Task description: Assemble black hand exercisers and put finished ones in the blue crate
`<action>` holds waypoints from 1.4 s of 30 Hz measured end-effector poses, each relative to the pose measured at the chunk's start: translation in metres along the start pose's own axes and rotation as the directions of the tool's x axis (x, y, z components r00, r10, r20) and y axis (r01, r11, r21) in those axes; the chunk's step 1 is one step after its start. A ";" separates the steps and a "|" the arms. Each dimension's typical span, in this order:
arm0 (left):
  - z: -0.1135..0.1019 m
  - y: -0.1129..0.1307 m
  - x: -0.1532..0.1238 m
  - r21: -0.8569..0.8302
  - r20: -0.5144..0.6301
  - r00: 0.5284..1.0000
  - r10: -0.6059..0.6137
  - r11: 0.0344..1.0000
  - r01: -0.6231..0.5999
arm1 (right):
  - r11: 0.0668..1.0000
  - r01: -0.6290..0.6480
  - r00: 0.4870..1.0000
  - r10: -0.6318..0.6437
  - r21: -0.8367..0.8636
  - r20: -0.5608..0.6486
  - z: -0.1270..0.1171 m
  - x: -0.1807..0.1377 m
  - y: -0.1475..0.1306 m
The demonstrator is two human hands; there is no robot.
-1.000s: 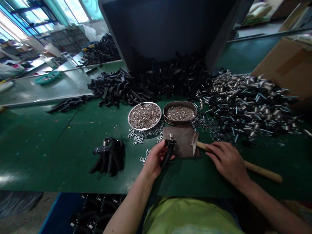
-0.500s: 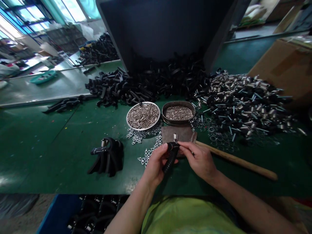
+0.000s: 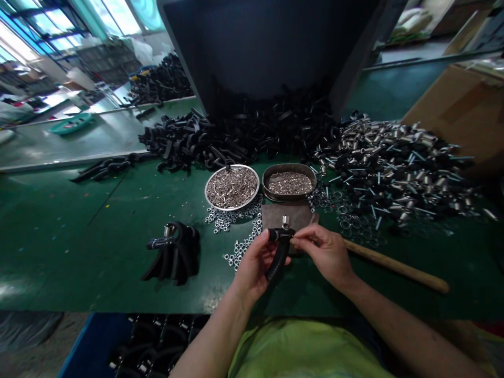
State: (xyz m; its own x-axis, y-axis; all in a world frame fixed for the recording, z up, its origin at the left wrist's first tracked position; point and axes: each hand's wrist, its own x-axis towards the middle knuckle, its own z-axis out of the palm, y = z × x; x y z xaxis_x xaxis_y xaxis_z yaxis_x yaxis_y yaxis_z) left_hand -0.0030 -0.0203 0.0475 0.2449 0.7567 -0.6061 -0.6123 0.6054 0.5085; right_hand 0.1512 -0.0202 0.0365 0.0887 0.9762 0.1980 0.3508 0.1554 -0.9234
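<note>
A black curved clamp handle (image 3: 280, 257) is gripped in my left hand (image 3: 250, 269), with the fingers wrapped round it from the left. A metal coil spring (image 3: 285, 221) stands up from its top end. My right hand (image 3: 326, 254) is closed in a pinch against the right side of the handle's top. Whatever its fingertips hold is too small to make out. Under the handle lies a flat metal plate (image 3: 271, 214), and a hammer with a wooden handle (image 3: 397, 265) rests by my right hand.
A round dish of metal pins (image 3: 212, 191) and an oval tin of small metal pieces (image 3: 309, 194) stand beyond my hands. Loose nuts (image 3: 236, 252) lie nearby. Assembled black clamps (image 3: 173, 257) stand left; a heap of springs and bolts (image 3: 397, 163) is right. Black parts (image 3: 189, 139) spill from a bin (image 3: 260, 47).
My right hand has drawn slightly right, off the handle's top, and its fingers are more bent. The handle has turned a little in my left hand, showing more of its top.
</note>
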 end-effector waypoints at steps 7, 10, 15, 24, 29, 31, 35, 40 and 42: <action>-0.005 -0.002 0.003 0.108 0.131 0.988 0.080 0.990 -0.094 | 0.968 0.144 0.988 -0.129 -0.206 0.084 -0.007 0.005 -0.005; -0.008 -0.002 0.005 0.111 0.150 0.987 0.063 0.991 -0.080 | 0.968 0.146 0.982 -0.117 -0.204 0.148 -0.009 0.008 -0.005; -0.011 0.001 0.008 0.123 0.152 0.988 -0.004 0.992 -0.015 | 0.997 -0.003 0.966 0.023 -0.079 0.258 -0.012 0.013 -0.003; -0.009 -0.002 0.011 -0.047 0.198 0.978 -0.065 0.996 0.076 | 0.993 0.075 0.986 -0.061 -0.087 0.156 -0.014 0.009 -0.007; -0.008 -0.002 0.011 -0.109 0.258 0.963 -0.083 0.987 0.114 | 0.980 0.135 0.989 -0.123 -0.147 0.087 -0.013 0.007 -0.011; -0.008 -0.002 0.011 -0.102 0.244 0.965 -0.091 0.988 0.119 | 0.973 0.155 0.986 -0.142 -0.173 0.087 -0.013 0.008 -0.012; -0.008 -0.002 0.010 -0.057 0.201 0.978 -0.062 0.996 0.075 | 0.959 0.174 0.983 -0.155 -0.222 0.101 -0.013 0.008 -0.010; -0.006 -0.004 0.008 0.031 0.162 0.986 0.037 0.999 -0.042 | 0.931 0.218 0.976 -0.204 -0.294 0.075 -0.012 0.006 -0.007; -0.005 -0.003 0.007 0.090 0.171 0.981 0.086 0.991 -0.103 | 0.921 0.227 0.974 -0.220 -0.318 0.058 -0.012 0.004 -0.006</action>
State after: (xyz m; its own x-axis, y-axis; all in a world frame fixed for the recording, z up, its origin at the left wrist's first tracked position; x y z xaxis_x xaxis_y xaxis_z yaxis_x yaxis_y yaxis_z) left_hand -0.0027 -0.0181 0.0388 0.3165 0.8370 -0.4463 -0.5642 0.5444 0.6208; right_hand 0.1608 -0.0188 0.0471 -0.0445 0.9251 0.3770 0.6396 0.3163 -0.7006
